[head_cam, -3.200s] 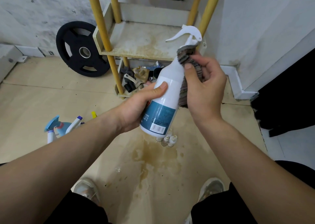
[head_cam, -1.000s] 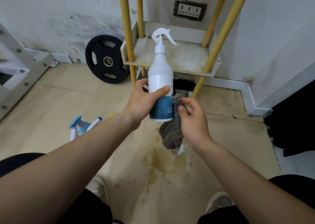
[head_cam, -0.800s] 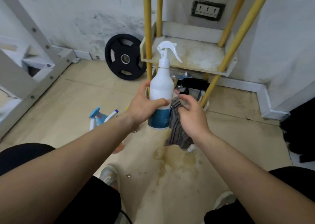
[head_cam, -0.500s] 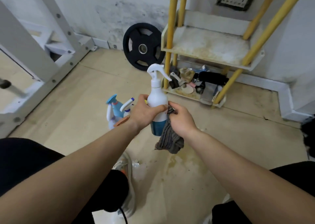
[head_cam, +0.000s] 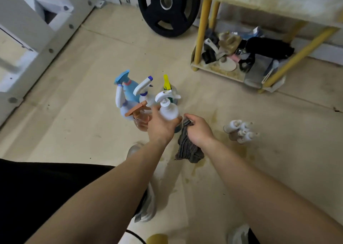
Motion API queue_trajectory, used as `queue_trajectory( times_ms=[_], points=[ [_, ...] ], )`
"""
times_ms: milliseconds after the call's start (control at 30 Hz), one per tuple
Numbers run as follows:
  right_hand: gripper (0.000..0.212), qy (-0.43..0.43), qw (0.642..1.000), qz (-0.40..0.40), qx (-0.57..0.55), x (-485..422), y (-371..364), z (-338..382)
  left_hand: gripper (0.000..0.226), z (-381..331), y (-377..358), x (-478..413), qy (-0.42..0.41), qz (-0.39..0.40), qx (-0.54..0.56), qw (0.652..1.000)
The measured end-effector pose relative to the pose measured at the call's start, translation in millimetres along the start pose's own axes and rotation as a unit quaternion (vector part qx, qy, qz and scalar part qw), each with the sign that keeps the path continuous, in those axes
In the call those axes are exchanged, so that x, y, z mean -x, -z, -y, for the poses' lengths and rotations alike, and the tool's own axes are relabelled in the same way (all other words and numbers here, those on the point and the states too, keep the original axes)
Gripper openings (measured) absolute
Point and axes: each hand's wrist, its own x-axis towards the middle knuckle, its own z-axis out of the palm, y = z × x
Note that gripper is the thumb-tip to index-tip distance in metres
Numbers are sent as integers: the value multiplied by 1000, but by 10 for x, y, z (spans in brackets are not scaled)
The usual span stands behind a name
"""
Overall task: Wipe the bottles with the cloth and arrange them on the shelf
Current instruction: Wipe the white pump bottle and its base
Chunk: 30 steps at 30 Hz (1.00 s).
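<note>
Pale, stained floor [head_cam: 83,132]. A black weight plate [head_cam: 168,32] leans at twelve o'clock; a white metal frame [head_cam: 24,21] at ten.

soft, even indoor light, faint shadows, slight motion blur, perhaps wide-angle bending at edges.

A white spray bottle [head_cam: 169,111] is held upright by clustered bottles [head_cam: 130,93] on the floor [head_cam: 92,67]; a grey cloth [head_cam: 187,149] is dangled alongside.

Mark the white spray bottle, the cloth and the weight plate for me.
white spray bottle [head_cam: 169,111], head view, on its shoulder below the trigger.
cloth [head_cam: 186,150], head view, on the hanging folds.
weight plate [head_cam: 178,21], head view, on its black face.
</note>
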Motion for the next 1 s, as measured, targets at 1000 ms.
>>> queue_trajectory(
  times_ms=[1000],
  points=[
    [38, -60, 997, -44, -31, 154, 278, -298, 50, 170, -45, 232, 46, 50, -80, 994]
  ],
)
